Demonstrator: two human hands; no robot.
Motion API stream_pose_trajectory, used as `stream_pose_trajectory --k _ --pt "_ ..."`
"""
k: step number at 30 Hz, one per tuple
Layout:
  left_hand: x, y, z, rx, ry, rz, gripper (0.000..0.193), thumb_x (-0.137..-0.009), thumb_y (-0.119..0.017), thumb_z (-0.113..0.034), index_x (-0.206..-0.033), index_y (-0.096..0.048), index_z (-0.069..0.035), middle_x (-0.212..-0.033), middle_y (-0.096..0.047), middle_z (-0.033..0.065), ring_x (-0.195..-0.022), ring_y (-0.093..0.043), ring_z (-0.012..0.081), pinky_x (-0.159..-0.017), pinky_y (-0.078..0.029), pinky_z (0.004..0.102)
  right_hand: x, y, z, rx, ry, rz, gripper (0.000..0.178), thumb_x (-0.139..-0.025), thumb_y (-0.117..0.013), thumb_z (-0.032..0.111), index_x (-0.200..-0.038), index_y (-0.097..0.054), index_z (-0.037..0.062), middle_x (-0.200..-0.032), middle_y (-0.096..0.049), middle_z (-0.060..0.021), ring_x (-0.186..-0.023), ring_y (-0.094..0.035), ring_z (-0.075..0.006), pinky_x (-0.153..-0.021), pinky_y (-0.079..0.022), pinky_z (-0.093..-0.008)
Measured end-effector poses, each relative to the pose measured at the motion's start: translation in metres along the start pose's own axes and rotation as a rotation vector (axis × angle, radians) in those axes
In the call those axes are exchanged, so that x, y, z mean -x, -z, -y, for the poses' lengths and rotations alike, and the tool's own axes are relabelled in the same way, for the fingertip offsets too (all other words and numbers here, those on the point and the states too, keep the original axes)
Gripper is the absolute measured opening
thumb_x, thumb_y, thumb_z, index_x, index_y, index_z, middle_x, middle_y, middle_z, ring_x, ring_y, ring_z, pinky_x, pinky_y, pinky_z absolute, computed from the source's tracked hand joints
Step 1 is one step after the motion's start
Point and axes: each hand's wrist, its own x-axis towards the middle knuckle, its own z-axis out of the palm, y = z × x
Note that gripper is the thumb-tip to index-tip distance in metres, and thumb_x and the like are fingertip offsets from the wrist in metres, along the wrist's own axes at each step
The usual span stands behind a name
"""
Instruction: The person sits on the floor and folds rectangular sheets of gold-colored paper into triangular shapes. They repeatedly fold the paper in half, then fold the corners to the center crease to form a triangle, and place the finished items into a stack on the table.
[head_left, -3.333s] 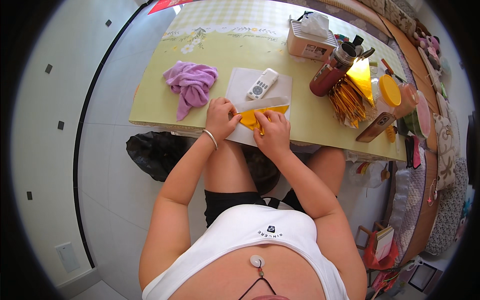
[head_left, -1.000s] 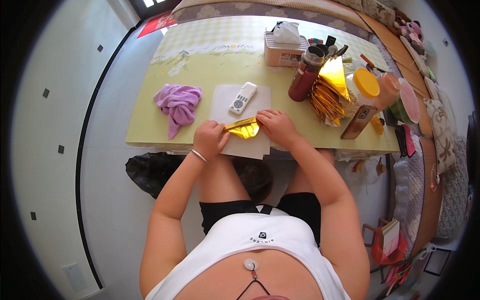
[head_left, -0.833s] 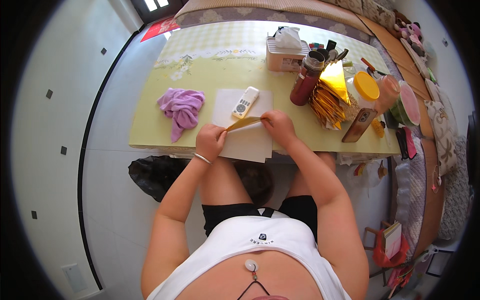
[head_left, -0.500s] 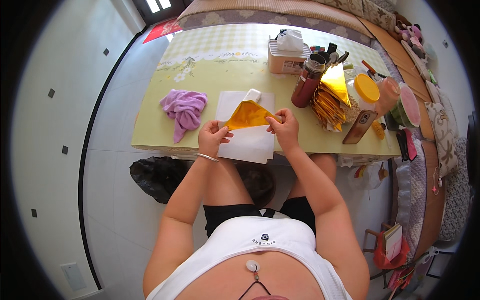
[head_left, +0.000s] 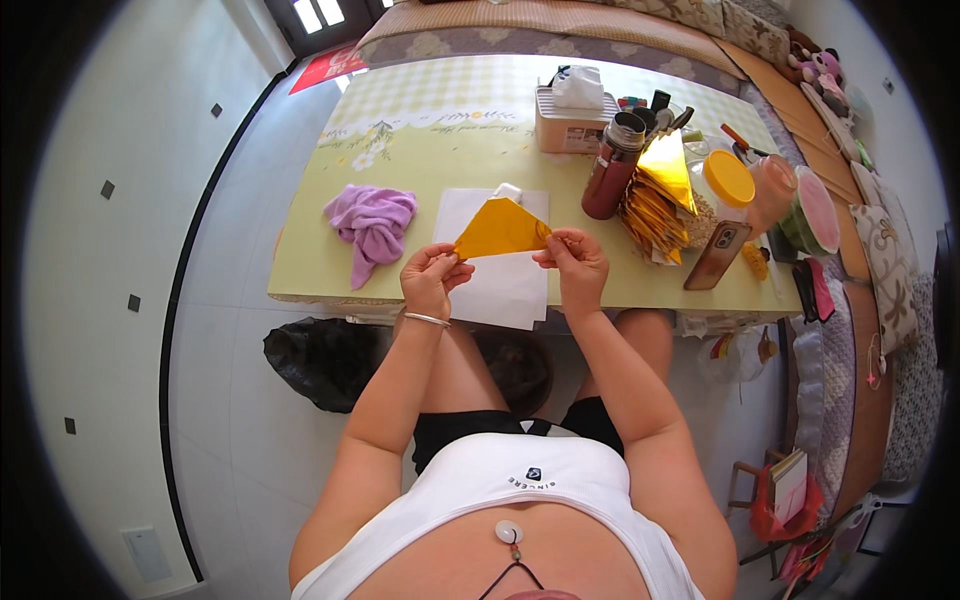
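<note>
Head view, smooth gold sheet [head_left: 500,230], blunt-topped triangle, left hand [head_left: 428,280] and right hand [head_left: 581,270], grip pinching lower corners

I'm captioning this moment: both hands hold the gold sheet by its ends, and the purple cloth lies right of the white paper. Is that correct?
Not quite: the head view shows the purple cloth left of the white paper. The left hand and right hand do hold the gold sheet by its ends.
</note>
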Motion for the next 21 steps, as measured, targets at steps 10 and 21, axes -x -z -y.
stream_pose_trajectory --k 10,21 --pt "0.002 0.008 0.003 -0.070 -0.100 -0.005 0.013 -0.094 -0.068 -0.005 -0.105 -0.069 0.003 -0.091 -0.072 0.0110 -0.072 -0.074 0.0221 -0.065 -0.062 0.0317 0.009 0.013 0.009 0.035 -0.071 0.084 0.012 -0.098 -0.063 0.008 -0.105 -0.066 -0.0021 -0.091 -0.072 -0.0086 -0.076 -0.074 -0.0184 -0.067 -0.060 -0.0264" --pt "0.009 0.005 -0.012 -0.389 0.048 0.256 0.014 -0.085 -0.073 0.002 -0.098 -0.073 0.002 -0.084 -0.072 0.0059 -0.076 -0.069 0.0143 -0.073 -0.057 0.0267 0.010 0.043 0.047 0.229 -0.230 0.131 0.008 -0.093 -0.067 0.003 -0.100 -0.069 -0.0017 -0.085 -0.071 -0.0075 -0.067 -0.072 -0.0151 -0.058 -0.056 -0.0232"
